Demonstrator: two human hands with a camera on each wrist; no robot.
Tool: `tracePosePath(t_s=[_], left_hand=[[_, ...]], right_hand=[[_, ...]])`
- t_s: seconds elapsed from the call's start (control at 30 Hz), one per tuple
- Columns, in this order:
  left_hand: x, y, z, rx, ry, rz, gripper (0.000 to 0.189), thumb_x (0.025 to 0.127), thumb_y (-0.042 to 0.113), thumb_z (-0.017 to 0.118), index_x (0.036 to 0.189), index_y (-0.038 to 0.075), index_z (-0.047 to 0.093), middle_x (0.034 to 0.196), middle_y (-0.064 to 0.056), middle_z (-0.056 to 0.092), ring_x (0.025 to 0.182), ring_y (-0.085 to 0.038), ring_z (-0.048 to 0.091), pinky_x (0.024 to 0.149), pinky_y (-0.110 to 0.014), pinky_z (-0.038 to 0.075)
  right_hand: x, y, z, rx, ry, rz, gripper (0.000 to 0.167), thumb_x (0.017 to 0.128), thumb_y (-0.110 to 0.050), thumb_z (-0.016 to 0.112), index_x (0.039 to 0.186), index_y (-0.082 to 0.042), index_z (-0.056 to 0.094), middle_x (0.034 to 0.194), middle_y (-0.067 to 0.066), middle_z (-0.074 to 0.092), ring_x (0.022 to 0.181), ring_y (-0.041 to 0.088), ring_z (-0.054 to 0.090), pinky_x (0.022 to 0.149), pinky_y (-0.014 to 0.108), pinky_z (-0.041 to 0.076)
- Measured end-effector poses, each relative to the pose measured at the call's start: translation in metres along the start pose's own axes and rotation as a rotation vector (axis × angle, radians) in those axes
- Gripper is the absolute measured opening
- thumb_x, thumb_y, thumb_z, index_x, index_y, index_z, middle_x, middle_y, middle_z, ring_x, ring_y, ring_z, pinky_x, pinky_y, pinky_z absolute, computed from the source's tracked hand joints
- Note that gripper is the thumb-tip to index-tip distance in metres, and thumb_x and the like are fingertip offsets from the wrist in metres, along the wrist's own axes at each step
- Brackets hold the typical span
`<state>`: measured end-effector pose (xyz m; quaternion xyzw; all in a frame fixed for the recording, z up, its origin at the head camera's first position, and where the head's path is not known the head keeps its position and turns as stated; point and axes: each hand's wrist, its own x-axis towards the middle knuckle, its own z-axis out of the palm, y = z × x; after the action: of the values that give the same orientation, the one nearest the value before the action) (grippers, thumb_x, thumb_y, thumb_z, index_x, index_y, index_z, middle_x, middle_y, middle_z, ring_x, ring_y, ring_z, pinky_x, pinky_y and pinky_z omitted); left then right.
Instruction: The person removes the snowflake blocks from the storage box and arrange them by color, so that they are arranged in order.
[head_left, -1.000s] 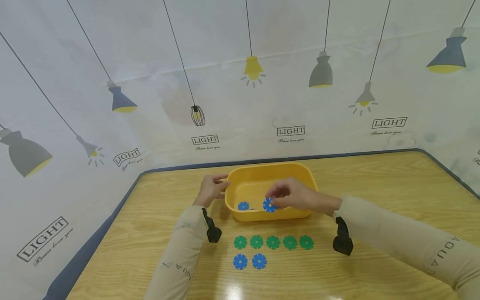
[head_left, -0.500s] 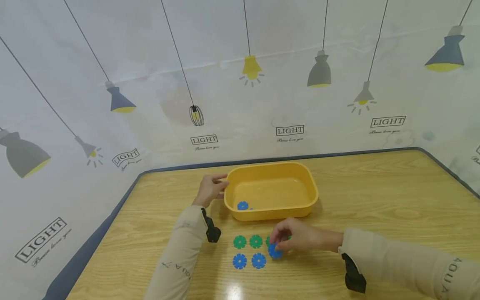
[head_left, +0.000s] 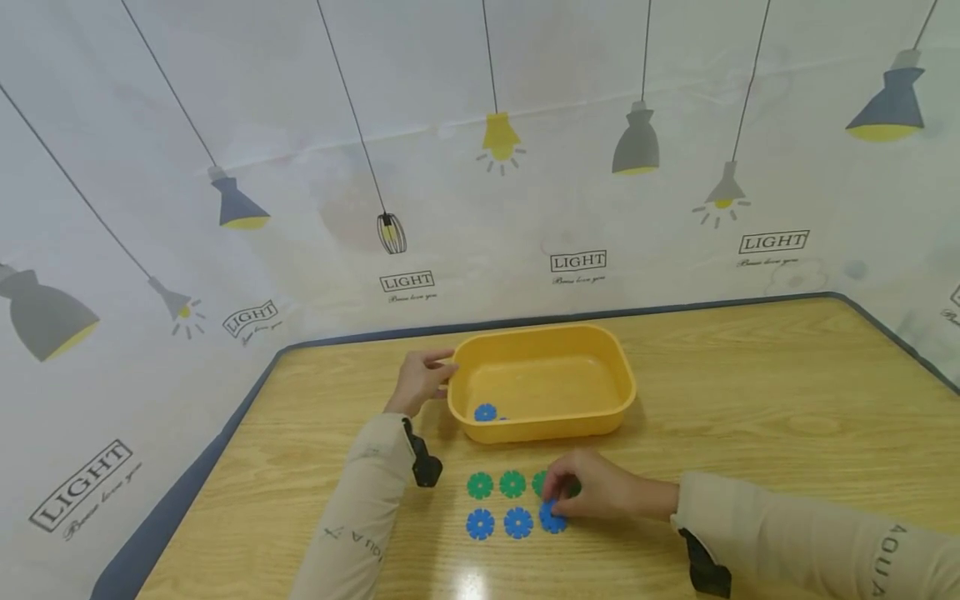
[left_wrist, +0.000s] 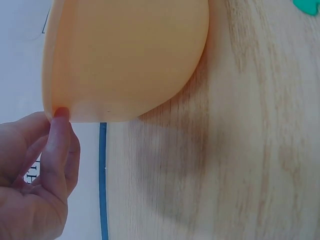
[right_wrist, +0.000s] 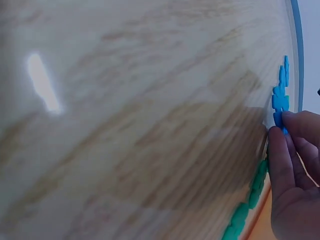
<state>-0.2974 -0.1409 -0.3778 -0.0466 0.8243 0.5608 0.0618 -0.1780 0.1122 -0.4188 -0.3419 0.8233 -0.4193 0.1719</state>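
Note:
My left hand point(head_left: 420, 382) pinches the rim at the left end of a yellow plastic basin point(head_left: 540, 429); the left wrist view shows the fingertips point(left_wrist: 61, 112) right at that rim. Between thumb and fingers, my right hand point(head_left: 603, 490) holds a blue notched snowflake disc point(head_left: 553, 520), low over the table at the right end of a blue row. Two matching blue discs point(head_left: 518, 523) lie flat to its left. Behind them runs a row of green snowflake discs point(head_left: 512, 484), its right part hidden by the right hand. In the right wrist view, the fingers touch the blue disc point(right_wrist: 280, 102).
Inside the basin, near its front left corner, lies a blue disc point(head_left: 485, 412), with a sliver of another beside it. The wooden table point(head_left: 750, 400) has a dark blue edge, and a lamp-printed white sheet point(head_left: 465, 200) rises behind.
My right hand has carried the blue disc from over the basin toward me and lowered it beside the two blue discs. The left hand stays at the basin's rim.

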Motion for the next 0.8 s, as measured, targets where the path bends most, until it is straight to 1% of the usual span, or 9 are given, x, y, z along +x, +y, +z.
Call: tracePosePath(t_s=[0.17, 0.37, 0.4, 0.47, 0.6, 0.63, 0.7, 0.8], left_hand=[[0.001, -0.001, 0.0, -0.004, 0.001, 0.003, 0.037, 0.084, 0.006, 0.059, 0.121, 0.003, 0.054, 0.1, -0.019, 0.057, 0.081, -0.025, 0.062, 0.061, -0.029, 0.055], [0.0, -0.001, 0.0, -0.011, 0.005, 0.003, 0.036, 0.084, 0.006, 0.059, 0.12, 0.004, 0.055, 0.098, -0.018, 0.058, 0.081, -0.025, 0.063, 0.064, -0.031, 0.055], [-0.001, -0.001, 0.0, -0.015, 0.0, 0.021, 0.036, 0.084, 0.006, 0.06, 0.119, 0.003, 0.056, 0.096, -0.017, 0.059, 0.079, -0.024, 0.063, 0.062, -0.031, 0.055], [-0.002, -0.001, 0.0, -0.012, -0.005, 0.036, 0.036, 0.084, 0.006, 0.059, 0.119, 0.003, 0.056, 0.095, -0.017, 0.059, 0.079, -0.024, 0.063, 0.062, -0.032, 0.055], [-0.002, -0.002, 0.0, -0.017, -0.012, 0.048, 0.036, 0.084, 0.006, 0.059, 0.12, 0.003, 0.055, 0.097, -0.019, 0.061, 0.083, -0.027, 0.063, 0.062, -0.032, 0.055], [-0.001, -0.002, 0.0, -0.014, -0.007, 0.033, 0.036, 0.084, 0.006, 0.058, 0.12, 0.003, 0.055, 0.1, -0.02, 0.06, 0.086, -0.028, 0.062, 0.064, -0.032, 0.055], [-0.001, -0.001, 0.0, -0.016, -0.004, 0.027, 0.036, 0.084, 0.006, 0.058, 0.12, 0.003, 0.055, 0.101, -0.02, 0.06, 0.087, -0.029, 0.061, 0.063, -0.031, 0.055], [-0.001, 0.0, 0.0, -0.014, -0.003, 0.016, 0.036, 0.084, 0.006, 0.058, 0.121, 0.003, 0.055, 0.102, -0.021, 0.059, 0.089, -0.03, 0.061, 0.062, -0.029, 0.055]], right_hand=[[-0.002, -0.002, 0.001, 0.004, 0.0, -0.018, 0.009, 0.075, -0.004, 0.068, 0.079, -0.011, 0.065, 0.078, -0.005, 0.062, 0.068, 0.003, 0.054, 0.061, 0.019, 0.05], [-0.003, -0.005, 0.001, -0.014, 0.001, -0.043, 0.008, 0.075, -0.004, 0.068, 0.08, -0.01, 0.065, 0.078, -0.005, 0.063, 0.067, 0.001, 0.054, 0.06, 0.018, 0.05], [-0.003, -0.005, 0.001, -0.014, 0.001, -0.043, 0.008, 0.075, -0.004, 0.068, 0.08, -0.009, 0.065, 0.078, -0.005, 0.063, 0.067, 0.001, 0.054, 0.06, 0.018, 0.05], [-0.003, -0.005, 0.001, -0.011, 0.0, -0.04, 0.008, 0.075, -0.004, 0.068, 0.08, -0.009, 0.065, 0.078, -0.005, 0.063, 0.068, 0.002, 0.055, 0.061, 0.018, 0.05], [-0.004, -0.006, -0.001, 0.003, -0.005, -0.019, 0.008, 0.075, -0.005, 0.068, 0.081, -0.01, 0.065, 0.079, -0.005, 0.062, 0.069, 0.003, 0.055, 0.062, 0.019, 0.05], [-0.004, -0.006, -0.002, 0.004, -0.005, -0.017, 0.007, 0.075, -0.006, 0.068, 0.081, -0.01, 0.065, 0.079, -0.005, 0.062, 0.07, 0.004, 0.055, 0.063, 0.019, 0.05], [-0.004, -0.007, -0.005, 0.004, 0.004, -0.014, 0.006, 0.076, -0.006, 0.068, 0.081, -0.009, 0.065, 0.079, -0.005, 0.063, 0.07, 0.005, 0.055, 0.063, 0.02, 0.05], [-0.002, -0.01, -0.012, -0.012, 0.032, -0.049, 0.004, 0.078, -0.006, 0.066, 0.082, -0.007, 0.065, 0.079, -0.003, 0.063, 0.071, 0.005, 0.055, 0.064, 0.021, 0.05]])
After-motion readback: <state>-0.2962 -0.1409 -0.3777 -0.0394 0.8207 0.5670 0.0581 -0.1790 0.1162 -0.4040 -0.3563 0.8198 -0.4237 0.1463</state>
